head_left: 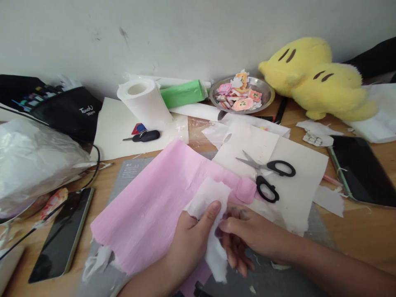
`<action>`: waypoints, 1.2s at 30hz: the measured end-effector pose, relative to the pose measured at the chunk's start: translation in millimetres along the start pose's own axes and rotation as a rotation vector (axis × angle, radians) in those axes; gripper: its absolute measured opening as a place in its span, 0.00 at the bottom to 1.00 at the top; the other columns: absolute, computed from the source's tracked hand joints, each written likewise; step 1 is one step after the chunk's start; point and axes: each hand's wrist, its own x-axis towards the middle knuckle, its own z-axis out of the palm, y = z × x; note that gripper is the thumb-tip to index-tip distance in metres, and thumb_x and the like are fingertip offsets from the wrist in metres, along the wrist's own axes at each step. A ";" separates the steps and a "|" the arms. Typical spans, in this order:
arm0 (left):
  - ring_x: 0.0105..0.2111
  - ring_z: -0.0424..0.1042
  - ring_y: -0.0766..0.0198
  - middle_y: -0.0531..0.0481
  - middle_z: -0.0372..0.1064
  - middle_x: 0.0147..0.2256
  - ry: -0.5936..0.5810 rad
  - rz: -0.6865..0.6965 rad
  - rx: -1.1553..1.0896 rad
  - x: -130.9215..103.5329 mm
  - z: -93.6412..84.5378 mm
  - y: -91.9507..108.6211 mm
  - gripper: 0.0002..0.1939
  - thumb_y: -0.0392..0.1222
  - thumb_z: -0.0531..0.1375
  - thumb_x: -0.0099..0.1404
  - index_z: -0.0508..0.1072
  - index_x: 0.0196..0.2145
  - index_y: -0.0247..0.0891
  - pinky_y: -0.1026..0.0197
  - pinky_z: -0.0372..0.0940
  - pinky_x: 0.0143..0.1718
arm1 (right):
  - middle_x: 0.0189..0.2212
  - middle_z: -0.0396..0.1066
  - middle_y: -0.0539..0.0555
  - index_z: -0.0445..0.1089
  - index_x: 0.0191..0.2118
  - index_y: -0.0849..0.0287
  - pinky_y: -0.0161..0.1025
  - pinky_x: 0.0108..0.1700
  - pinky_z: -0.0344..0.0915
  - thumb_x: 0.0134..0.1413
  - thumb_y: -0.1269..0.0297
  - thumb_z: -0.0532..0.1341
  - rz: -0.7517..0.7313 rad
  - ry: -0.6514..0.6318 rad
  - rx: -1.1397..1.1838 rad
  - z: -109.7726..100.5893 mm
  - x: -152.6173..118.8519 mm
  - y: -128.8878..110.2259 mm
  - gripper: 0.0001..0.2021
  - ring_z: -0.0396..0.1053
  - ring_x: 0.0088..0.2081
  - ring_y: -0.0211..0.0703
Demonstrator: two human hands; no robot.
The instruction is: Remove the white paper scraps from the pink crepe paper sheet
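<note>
My left hand (193,235) grips a torn piece of white tissue paper (210,194), its thumb pressed on top. At the tissue's right edge, my right hand (246,231) has thumb and forefinger pinched together, while its other fingers curl loosely below. Exactly what lies between those fingertips is partly hidden. Beneath both hands spreads a large pink paper sheet (148,206), creased and ragged at its lower left. Black-handled scissors (262,167) lie with parted blades on cream paper (300,165), just beyond my right hand.
A grey cutting mat (126,175) lies under the paper. Around it are phones (62,235), a plastic bag (40,156), keys (145,135), a white roll (147,103) and a green packet (184,94). Behind stand a metal dish (266,97) of paper cutouts and yellow plush toys (328,90).
</note>
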 end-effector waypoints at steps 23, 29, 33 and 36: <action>0.11 0.66 0.65 0.54 0.66 0.10 -0.012 -0.021 -0.053 -4.2 3.7 7.9 0.19 0.55 0.60 0.57 0.69 0.21 0.37 0.66 0.59 0.14 | 0.14 0.67 0.48 0.62 0.18 0.62 0.24 0.11 0.55 0.46 0.67 0.50 -0.020 -0.012 -0.023 -2.6 -0.4 2.3 0.11 0.62 0.11 0.30; 0.11 0.65 0.67 0.54 0.64 0.10 -0.043 0.007 -0.025 -2.5 2.4 7.5 0.21 0.56 0.60 0.56 0.68 0.18 0.36 0.67 0.58 0.13 | 0.13 0.67 0.48 0.61 0.17 0.61 0.24 0.10 0.53 0.42 0.70 0.48 0.005 -0.011 0.004 -2.7 -0.5 1.2 0.10 0.61 0.11 0.29; 0.12 0.67 0.64 0.53 0.66 0.10 0.017 -0.002 -0.054 -1.4 0.4 7.8 0.18 0.55 0.60 0.57 0.69 0.22 0.36 0.66 0.60 0.16 | 0.13 0.68 0.46 0.60 0.23 0.59 0.23 0.10 0.53 0.40 0.70 0.48 -0.011 -0.047 0.001 -3.5 -0.5 0.0 0.05 0.62 0.11 0.30; 0.14 0.69 0.63 0.53 0.67 0.12 0.053 -0.019 -0.079 -0.6 -0.5 8.6 0.19 0.55 0.61 0.56 0.69 0.21 0.37 0.66 0.60 0.16 | 0.13 0.69 0.45 0.59 0.26 0.58 0.23 0.10 0.54 0.41 0.68 0.50 -0.015 -0.059 0.019 -3.7 -0.2 -0.7 0.03 0.62 0.11 0.30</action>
